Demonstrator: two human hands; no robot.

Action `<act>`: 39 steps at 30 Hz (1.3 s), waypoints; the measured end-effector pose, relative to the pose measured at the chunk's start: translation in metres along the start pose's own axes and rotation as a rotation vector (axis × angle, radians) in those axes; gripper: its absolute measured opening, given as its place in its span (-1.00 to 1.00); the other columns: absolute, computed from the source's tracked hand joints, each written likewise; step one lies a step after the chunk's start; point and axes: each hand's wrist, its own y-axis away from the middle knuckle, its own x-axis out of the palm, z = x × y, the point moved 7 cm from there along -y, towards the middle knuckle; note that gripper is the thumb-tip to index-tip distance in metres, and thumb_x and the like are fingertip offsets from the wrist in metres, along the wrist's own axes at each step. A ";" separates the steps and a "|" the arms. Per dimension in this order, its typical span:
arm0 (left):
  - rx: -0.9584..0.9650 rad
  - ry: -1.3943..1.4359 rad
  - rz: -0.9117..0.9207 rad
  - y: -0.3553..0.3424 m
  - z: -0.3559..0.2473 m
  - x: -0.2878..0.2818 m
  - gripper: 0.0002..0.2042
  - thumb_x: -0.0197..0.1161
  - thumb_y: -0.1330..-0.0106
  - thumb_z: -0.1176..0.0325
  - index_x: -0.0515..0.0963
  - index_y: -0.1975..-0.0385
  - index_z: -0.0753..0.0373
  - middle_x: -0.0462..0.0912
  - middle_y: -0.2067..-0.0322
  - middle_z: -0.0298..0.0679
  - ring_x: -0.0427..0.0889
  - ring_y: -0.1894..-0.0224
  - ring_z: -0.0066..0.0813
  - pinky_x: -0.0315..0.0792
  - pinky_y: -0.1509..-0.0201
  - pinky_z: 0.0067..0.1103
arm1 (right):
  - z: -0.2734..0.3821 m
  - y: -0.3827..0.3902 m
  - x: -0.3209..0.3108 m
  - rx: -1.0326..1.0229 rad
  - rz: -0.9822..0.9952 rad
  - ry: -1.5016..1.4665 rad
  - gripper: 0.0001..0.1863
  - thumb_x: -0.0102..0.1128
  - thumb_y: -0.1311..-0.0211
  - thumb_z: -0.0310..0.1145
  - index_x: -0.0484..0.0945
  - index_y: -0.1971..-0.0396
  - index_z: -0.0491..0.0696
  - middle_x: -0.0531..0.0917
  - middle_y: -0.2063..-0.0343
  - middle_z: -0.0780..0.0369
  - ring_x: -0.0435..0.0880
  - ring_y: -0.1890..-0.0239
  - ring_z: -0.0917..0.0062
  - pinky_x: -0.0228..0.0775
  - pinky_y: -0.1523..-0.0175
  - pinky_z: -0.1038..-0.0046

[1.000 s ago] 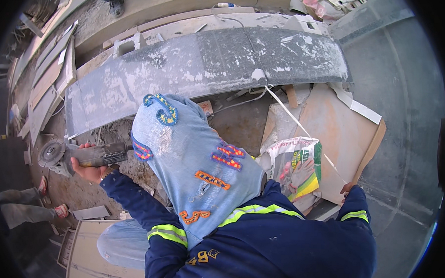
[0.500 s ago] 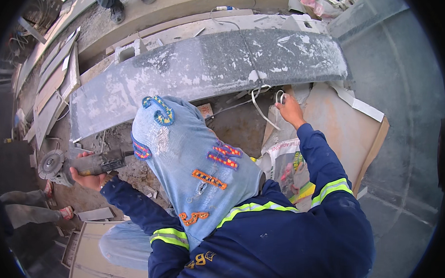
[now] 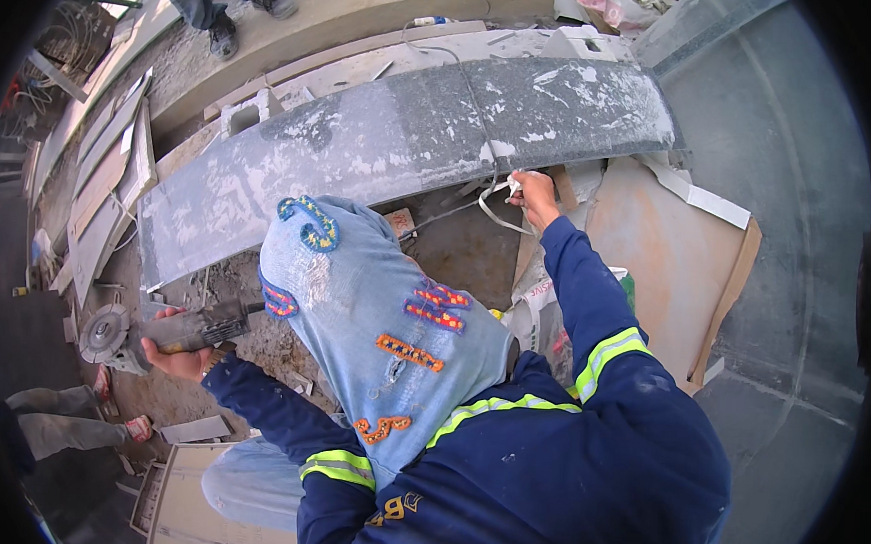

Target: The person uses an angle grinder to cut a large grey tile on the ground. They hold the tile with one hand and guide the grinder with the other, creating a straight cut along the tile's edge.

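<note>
Neither of my hands shows. Below me a co-worker (image 3: 533, 480) in a navy jacket with reflective bands crouches, back toward me, head under a light-blue cloth (image 3: 357, 298) with colourful patches. The co-worker's left hand (image 3: 181, 361) grips an angle grinder (image 3: 185, 331), its disc (image 3: 102, 329) at the left. The co-worker's right hand (image 3: 534, 194) pinches a looped white strap (image 3: 501, 215) just below the near edge of a long, white-spattered grey slab (image 3: 294, 164). A printed sack (image 3: 531, 315) lies partly hidden beside that arm.
Other people's legs stand at the top (image 3: 206, 14) and lower left (image 3: 79, 433). Hollow blocks (image 3: 251, 118), stacked boards (image 3: 109, 175), cables and rubble lie around. A beige board (image 3: 649, 272) and a large grey surface (image 3: 779, 190) are on the right.
The co-worker's right hand has moved up and left from beside the sack to the slab's edge, and the white strap, earlier stretched diagonally, is now looped. The grinder stays in the left hand.
</note>
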 end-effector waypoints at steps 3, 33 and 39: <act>0.012 -0.009 -0.026 0.003 -0.004 0.005 -0.37 0.15 -0.27 -0.14 0.51 0.06 0.43 0.64 0.22 0.01 0.60 0.14 -0.12 0.46 -0.04 -0.27 | -0.005 0.018 -0.039 -0.020 0.039 0.301 -0.78 0.28 -0.30 -0.31 0.63 0.30 -0.19 0.61 0.49 0.27 0.58 0.54 0.57 0.53 0.44 0.47; 0.057 -0.017 -0.067 0.009 -0.025 0.015 -0.42 0.18 -0.30 -0.10 0.53 0.10 0.45 0.68 0.28 0.04 0.65 0.26 -0.14 0.56 0.05 -0.29 | -0.002 0.117 -0.070 -0.444 -0.104 1.428 -0.58 0.35 -0.17 -0.21 0.48 0.08 -0.13 0.55 0.06 0.01 0.63 0.02 0.07 0.48 0.01 0.05; 0.262 0.089 -0.265 0.017 -0.065 -0.025 -0.49 0.19 -0.29 -0.06 0.49 0.13 0.36 0.65 0.23 -0.04 0.66 0.23 -0.18 0.58 0.12 -0.25 | -0.047 0.083 -0.080 -0.409 0.070 1.622 -0.66 0.29 -0.19 -0.19 0.65 0.15 -0.12 0.68 0.13 -0.04 0.66 0.03 0.03 0.48 -0.03 0.05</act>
